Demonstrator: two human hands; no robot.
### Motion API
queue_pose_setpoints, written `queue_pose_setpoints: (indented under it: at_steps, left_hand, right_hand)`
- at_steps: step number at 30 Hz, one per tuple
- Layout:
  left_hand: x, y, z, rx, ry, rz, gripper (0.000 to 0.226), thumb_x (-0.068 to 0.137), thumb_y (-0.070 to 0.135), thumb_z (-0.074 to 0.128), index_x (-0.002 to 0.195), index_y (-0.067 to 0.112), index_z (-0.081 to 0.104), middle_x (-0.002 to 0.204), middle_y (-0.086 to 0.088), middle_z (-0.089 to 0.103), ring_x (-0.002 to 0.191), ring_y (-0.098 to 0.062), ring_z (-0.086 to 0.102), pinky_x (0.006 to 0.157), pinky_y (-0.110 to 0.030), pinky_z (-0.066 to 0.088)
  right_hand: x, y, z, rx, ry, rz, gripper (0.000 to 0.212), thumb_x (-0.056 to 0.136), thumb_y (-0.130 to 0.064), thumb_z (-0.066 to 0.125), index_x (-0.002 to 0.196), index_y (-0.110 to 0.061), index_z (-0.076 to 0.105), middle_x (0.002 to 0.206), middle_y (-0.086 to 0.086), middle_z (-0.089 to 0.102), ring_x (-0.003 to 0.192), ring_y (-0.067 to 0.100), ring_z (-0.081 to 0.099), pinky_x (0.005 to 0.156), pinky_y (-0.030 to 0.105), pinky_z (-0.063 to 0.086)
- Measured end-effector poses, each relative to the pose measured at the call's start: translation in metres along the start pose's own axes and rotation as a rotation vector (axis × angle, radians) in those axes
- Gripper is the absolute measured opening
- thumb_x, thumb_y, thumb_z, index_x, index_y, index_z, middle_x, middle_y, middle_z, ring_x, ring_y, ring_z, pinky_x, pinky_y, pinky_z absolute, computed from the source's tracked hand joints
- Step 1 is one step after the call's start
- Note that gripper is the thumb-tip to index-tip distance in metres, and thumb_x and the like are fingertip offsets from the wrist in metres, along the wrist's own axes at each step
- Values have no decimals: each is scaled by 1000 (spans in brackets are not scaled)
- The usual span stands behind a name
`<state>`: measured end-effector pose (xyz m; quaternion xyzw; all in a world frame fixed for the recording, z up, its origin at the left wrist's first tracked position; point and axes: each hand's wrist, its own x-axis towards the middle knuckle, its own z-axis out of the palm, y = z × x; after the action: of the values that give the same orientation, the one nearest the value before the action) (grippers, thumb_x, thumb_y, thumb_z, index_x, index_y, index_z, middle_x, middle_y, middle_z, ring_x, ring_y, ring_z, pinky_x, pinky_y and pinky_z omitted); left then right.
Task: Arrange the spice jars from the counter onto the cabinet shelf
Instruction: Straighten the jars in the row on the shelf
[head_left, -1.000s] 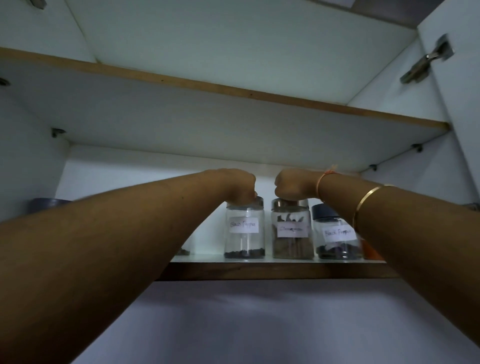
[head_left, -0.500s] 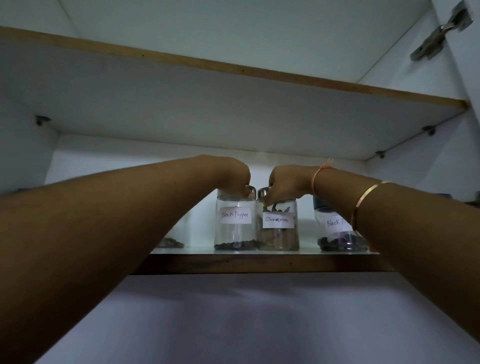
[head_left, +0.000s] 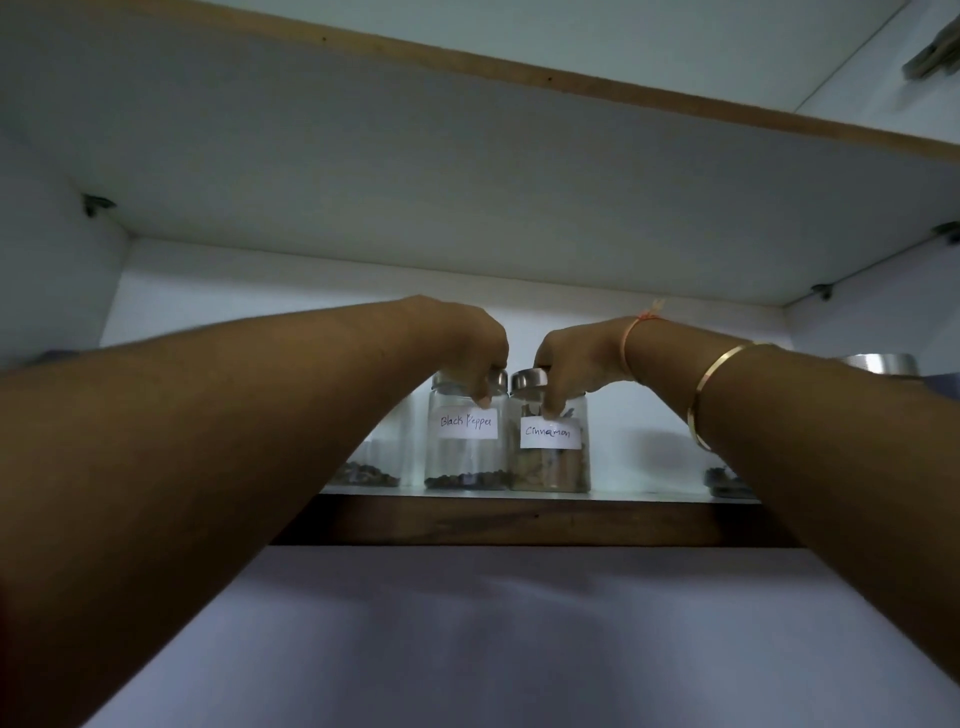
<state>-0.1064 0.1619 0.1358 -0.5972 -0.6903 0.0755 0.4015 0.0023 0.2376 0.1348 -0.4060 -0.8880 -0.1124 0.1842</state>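
Up inside the white cabinet, the shelf (head_left: 519, 519) is carrying the spice jars; the black pepper jar (head_left: 465, 457) and the cinnamon jar (head_left: 550, 467) are standing upright near its front edge, side by side, touching or almost touching. The left hand (head_left: 467, 343) is curling over the black pepper jar and gripping its lid; the right hand (head_left: 571, 358) is gripping the cinnamon jar by its lid the same way. My guess is that the person is lining the two up; for a good job they should be sliding them slowly, bases flat, labels facing out, a bit farther back from the edge. Another jar on the left (head_left: 366, 473) and a jar on the right (head_left: 724, 480) are sitting partly hidden behind the arms; bumping them is the thing to be watching for.
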Motion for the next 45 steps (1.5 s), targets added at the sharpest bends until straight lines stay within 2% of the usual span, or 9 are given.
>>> queue_pose_setpoints:
  at_steps: [4, 12, 17, 20, 22, 27, 34, 38, 45]
  left_hand:
    - [14, -4, 14, 87, -70, -15, 41, 91, 35, 57, 125, 13, 54, 118, -5, 63, 108, -23, 57, 93, -33, 44]
    - [30, -11, 33, 136, -180, -79, 48, 92, 19, 48, 139, 18, 42, 124, -3, 60, 110, -23, 59, 99, -39, 46]
    - [30, -6, 35, 171, -166, -102, 48, 93, 16, 45, 141, 17, 40, 126, -6, 59, 107, -23, 58, 93, -34, 47]
    - [27, -1, 39, 191, -154, -141, 60, 95, 11, 37, 150, 21, 14, 146, -9, 40, 130, -28, 43, 104, -39, 38]
    - [22, 2, 43, 115, -155, -164, 68, 96, 10, 34, 149, 20, -8, 158, -9, 13, 142, -31, 24, 114, -44, 25]
    - [1, 14, 43, -31, -54, -182, 77, 98, 16, 40, 146, 14, -20, 155, -15, -19, 145, -33, -9, 118, -47, 0]
    - [-3, 62, -2, -157, 83, -27, 72, 98, 22, 38, 148, 10, -12, 158, -15, -8, 146, -30, -3, 119, -42, 2]
    - [-5, 94, -27, -235, 115, 53, 70, 97, 19, 36, 149, 8, -9, 158, -15, -5, 146, -28, -1, 120, -41, 3]
    - [-8, 137, -57, -285, 143, 107, 68, 96, 18, 34, 149, 6, -7, 158, -14, -1, 146, -28, 1, 119, -42, 5]
  right_hand:
    - [12, -3, 7, -24, -5, -21, 38, 84, -18, 66, 116, 1, 58, 114, 17, 63, 95, 24, 57, 84, 33, 49]
    - [27, -2, 23, -87, 18, -80, 39, 87, -21, 62, 121, -4, 52, 120, 14, 60, 113, 29, 56, 99, 41, 46]
    - [26, 1, 25, -84, 61, -114, 38, 88, -22, 62, 120, -5, 52, 115, 12, 58, 98, 23, 51, 88, 35, 43]
    - [21, 5, 28, -34, 96, -126, 39, 88, -22, 63, 121, -5, 51, 109, 6, 53, 100, 22, 50, 85, 32, 40]
    - [17, 6, 28, 18, 108, -92, 49, 89, -21, 61, 132, -4, 44, 125, 10, 53, 116, 27, 50, 97, 36, 42]
    - [-7, 5, 14, 120, 125, -6, 62, 94, -18, 50, 147, -5, 21, 150, 17, 33, 135, 32, 36, 109, 41, 32]
    - [-52, 25, -16, 24, 181, 52, 51, 96, -12, 34, 145, 0, 28, 152, 16, 31, 140, 29, 31, 115, 37, 25]
    - [-78, 52, -26, -33, 190, 110, 44, 94, -11, 35, 136, 3, 44, 143, 19, 44, 133, 32, 41, 112, 40, 31]
    - [-118, 101, -42, -65, 197, 216, 42, 93, -4, 36, 133, 3, 48, 140, 21, 47, 129, 34, 44, 109, 43, 34]
